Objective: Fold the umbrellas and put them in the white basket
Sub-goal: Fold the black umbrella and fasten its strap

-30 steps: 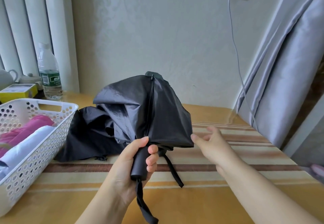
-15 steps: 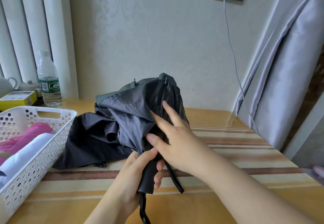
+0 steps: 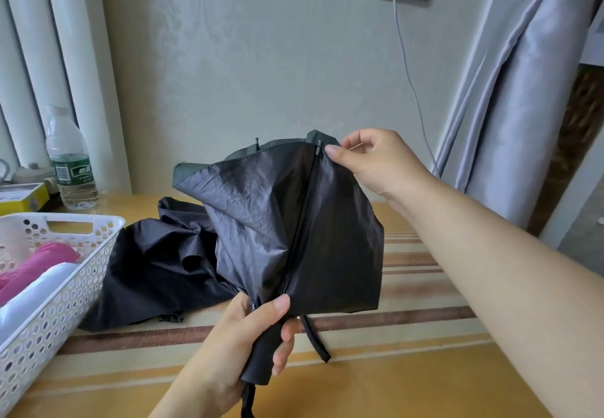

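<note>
Folding in progress. Left hand [image 3: 242, 339] grips the umbrella [image 3: 284, 231] handle above the table [image 3: 408, 381]; right hand [image 3: 369, 159] pinches a rib tip. Next, presumably: pleat panels flat, wrap strap, then basket [image 3: 58, 273].

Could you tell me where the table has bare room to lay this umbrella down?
The striped table is bare right of the umbrella, toward the curtain. Left is crowded: black fabric lies against the white basket.
</note>
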Tool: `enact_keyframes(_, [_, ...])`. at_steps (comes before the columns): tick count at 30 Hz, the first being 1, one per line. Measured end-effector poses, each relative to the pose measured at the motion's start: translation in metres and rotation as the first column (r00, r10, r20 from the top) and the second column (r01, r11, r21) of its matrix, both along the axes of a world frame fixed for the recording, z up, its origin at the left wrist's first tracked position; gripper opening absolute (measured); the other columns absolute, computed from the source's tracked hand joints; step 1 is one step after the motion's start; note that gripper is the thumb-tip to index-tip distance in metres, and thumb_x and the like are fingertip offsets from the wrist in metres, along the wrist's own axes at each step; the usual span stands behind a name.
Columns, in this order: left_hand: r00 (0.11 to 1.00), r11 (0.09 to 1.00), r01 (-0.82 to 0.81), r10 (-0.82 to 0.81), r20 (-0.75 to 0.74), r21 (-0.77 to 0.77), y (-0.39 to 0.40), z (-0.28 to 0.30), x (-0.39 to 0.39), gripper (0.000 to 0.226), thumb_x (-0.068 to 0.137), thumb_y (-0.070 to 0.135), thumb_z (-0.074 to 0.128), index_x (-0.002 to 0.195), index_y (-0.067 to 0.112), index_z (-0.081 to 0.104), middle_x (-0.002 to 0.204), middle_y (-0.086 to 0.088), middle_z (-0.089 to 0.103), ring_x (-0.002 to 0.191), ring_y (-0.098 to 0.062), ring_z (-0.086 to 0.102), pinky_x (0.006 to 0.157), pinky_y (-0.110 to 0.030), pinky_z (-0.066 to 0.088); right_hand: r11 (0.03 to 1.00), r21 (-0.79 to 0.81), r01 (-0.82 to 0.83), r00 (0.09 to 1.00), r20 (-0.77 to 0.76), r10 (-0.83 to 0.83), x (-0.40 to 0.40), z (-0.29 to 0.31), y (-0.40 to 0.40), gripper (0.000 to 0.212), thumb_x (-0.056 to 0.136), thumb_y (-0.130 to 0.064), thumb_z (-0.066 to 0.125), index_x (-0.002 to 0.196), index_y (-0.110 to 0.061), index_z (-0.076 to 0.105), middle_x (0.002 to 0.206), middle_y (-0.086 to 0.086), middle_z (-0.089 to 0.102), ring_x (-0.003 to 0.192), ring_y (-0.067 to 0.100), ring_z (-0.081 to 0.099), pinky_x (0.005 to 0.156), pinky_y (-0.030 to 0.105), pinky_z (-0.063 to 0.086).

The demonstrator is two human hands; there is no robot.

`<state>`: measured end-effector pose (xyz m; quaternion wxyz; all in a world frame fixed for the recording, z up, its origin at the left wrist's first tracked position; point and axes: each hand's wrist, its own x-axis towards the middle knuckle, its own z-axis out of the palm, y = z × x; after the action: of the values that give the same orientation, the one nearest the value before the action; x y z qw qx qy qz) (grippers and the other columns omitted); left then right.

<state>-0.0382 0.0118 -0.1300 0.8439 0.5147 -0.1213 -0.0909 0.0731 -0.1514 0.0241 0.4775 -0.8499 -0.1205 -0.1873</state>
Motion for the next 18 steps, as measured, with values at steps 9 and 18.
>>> enact_keyframes(9, [0.999,0.999,-0.031,0.032,-0.038,0.034,-0.002,-0.001,0.000,0.053,0.065,0.034,0.074,0.094,0.000,0.047,0.060,-0.015,0.046,0.040,-0.020,0.038,0.040,-0.027,0.037,0.996,-0.092,0.014,0.979,-0.200,-0.033,0.007,0.008,0.003,0.026,0.084,-0.039,0.072,0.079,-0.016,0.061,0.072,-0.003,0.060,0.069,0.011,0.056,0.071,0.025,0.045])
enact_keyframes(18, [0.998,0.972,-0.053,0.047,-0.029,-0.229,0.006,0.001,0.003,0.040,0.049,0.037,0.091,0.069,0.012,0.066,0.058,-0.009,0.043,0.037,-0.015,0.037,0.034,-0.019,0.035,0.952,0.295,-0.080,0.977,-0.164,0.133,-0.001,0.007,-0.010,0.028,0.107,-0.021,0.030,0.082,-0.014,0.042,0.070,0.007,0.064,0.049,0.010,0.062,0.049,0.022,0.052])
